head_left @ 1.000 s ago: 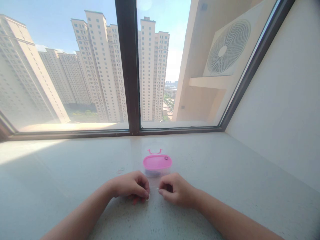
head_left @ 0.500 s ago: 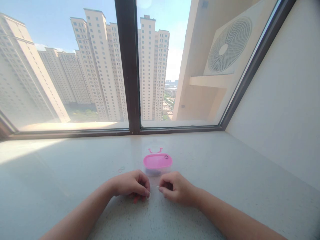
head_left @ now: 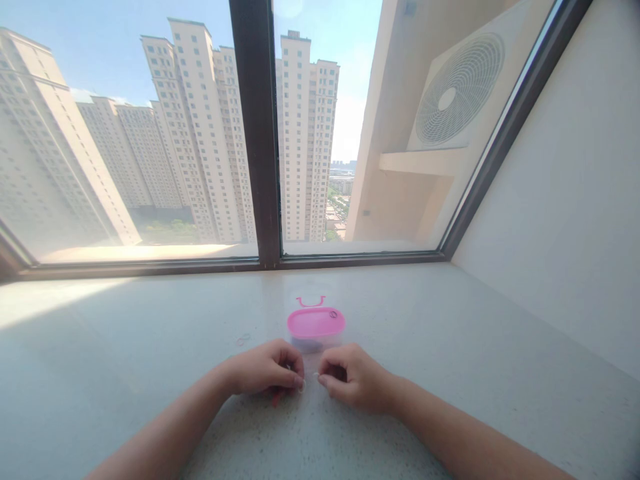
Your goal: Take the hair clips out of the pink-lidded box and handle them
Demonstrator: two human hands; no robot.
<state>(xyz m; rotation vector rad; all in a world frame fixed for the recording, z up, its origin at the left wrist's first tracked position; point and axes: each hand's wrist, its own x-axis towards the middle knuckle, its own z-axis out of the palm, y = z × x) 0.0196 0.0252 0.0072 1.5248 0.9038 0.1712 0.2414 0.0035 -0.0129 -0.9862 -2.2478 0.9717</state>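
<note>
My left hand (head_left: 270, 368) is closed, thumb and fingertips pinching a small white ring (head_left: 303, 387) that looks like a thin band. Beneath that hand a bit of something red (head_left: 277, 398) peeks out, mostly covered. My right hand (head_left: 353, 379) is also closed in a pinch; a small white piece (head_left: 317, 375) shows at its fingertips, its shape too small to make out. A narrow gap separates the two hands. Just beyond them stands a clear plastic box with a pink lid (head_left: 315, 323), and a dark ring (head_left: 333, 315) rests on the lid.
Behind the box lies a pink handle (head_left: 311, 302). Faint thin bands (head_left: 243, 339) lie on the pale speckled sill (head_left: 150, 373) left of the box. A dark-framed window (head_left: 269, 200) closes off the far side, and a white wall (head_left: 560, 200) the right.
My left hand has shifted slightly to the right with the white ring, narrowing the gap between the hands. The right hand has hardly moved.
</note>
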